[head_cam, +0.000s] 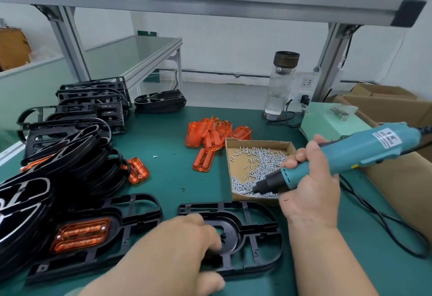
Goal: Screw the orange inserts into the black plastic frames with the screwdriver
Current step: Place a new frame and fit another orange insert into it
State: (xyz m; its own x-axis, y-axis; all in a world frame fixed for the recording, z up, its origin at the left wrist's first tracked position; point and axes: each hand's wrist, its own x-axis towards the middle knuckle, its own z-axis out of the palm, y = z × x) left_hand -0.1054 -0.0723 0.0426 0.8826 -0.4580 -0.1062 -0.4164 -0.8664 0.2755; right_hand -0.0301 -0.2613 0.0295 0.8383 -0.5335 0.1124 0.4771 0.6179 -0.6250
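Left hand (pixel 184 246) lies on the bare frame (pixel 233 223) at the near edge of the mat (pixel 177 155), fingers curled over its middle and thumb at its near rim, gripping it. Right hand (pixel 311 179) is wrapped round the screwdriver (pixel 364 148), whose body slants up to the right while its bit dips into the screws (pixel 264 165) in the tray (pixel 257 142). Whether a screw is on the bit cannot be told. The tray sits just beyond the bare frame, its near corner almost touching it.

Left of the bare frame, close beside it, lies a fitted frame (pixel 140 211) with an orange insert (pixel 80 237) seated in its centre (two screw heads show at opposite corners). Loose inserts (pixel 215 134) are heaped just left of the tray's far corner, some overlapping. One more, the stray insert (pixel 138 170), rests against a stack (pixel 77 155) of black frames at the left, with a lone screw (pixel 155 156) on the mat near it. The screwdriver's cord (pixel 374 216) loops over the mat at the right. A bottle (pixel 280 83) stands upright at the far edge, and boxes (pixel 397 109) sit at the far right.
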